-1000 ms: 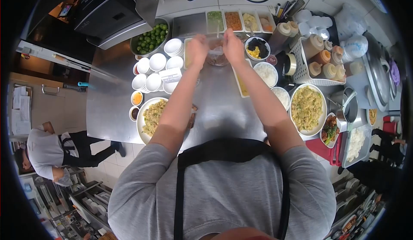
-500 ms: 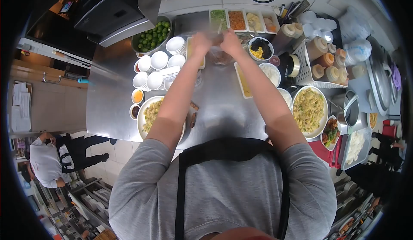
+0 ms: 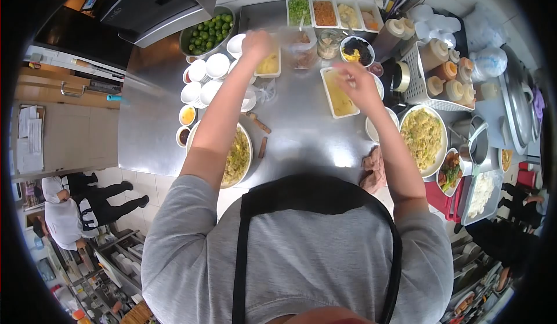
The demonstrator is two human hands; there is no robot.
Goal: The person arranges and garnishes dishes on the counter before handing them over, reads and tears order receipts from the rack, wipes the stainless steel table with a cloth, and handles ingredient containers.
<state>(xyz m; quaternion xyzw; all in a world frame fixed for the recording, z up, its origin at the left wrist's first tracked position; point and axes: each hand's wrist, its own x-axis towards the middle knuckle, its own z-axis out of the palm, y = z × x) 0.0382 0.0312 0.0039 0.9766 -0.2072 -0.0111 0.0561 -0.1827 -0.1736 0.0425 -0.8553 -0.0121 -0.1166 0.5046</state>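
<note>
My left hand point(image 3: 258, 45) is closed above the left yellow-filled tray point(image 3: 268, 63), beside the white bowls point(image 3: 217, 67); whatever it grips, if anything, is too blurred to name. A clear plastic bag point(image 3: 303, 50) with brownish contents stands upright at the back middle, untouched by either hand. My right hand point(image 3: 357, 80) hangs over the right edge of the other yellow-filled tray point(image 3: 339, 94), its fingers apart and partly blurred. Between the bag and the bowl of black and yellow food point(image 3: 357, 51) sits a clear jar point(image 3: 329, 44).
Limes point(image 3: 210, 33) fill a metal bowl at the back left. Plates of fried rice point(image 3: 422, 138) flank the work area. Sauce bottles point(image 3: 435, 57) stand in a white basket on the right. Two wooden pieces point(image 3: 263, 147) and a pinkish cloth point(image 3: 374, 170) lie near the front.
Both hands have come off the bag and moved apart, the left one leftward, the right one rightward and nearer. The right hand has opened. The person at left has shifted.
</note>
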